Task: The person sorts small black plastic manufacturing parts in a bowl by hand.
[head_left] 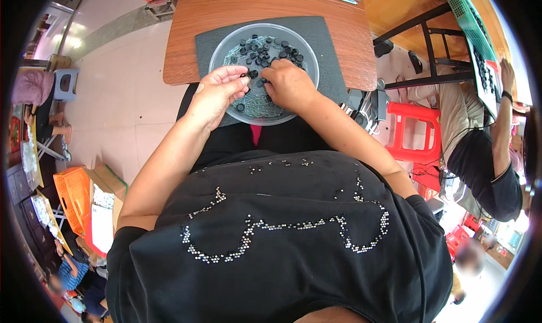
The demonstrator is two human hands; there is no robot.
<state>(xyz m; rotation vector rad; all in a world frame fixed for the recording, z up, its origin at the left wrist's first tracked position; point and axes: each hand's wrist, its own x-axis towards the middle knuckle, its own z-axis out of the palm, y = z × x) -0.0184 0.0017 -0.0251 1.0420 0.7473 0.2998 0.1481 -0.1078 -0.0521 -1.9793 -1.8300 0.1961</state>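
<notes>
Both hands work over the round clear plastic tray (263, 117) on the wooden desk (186, 35). The left hand (217, 94) pinches one small black round plastic ring (244, 75) in its fingers. The right hand (289, 83), just beside it, is curled at the ring's other side; what it grips, I cannot tell. More black rings (271, 49) lie farther back in the tray.

The person wears a black top (282, 238) with short sleeves. Tiny shiny silver beads (265, 226) make curly lines across the front. More beads sit in a short row (279, 165) at 12 o'clock. Both arms are bare, with no rings or watch.
</notes>
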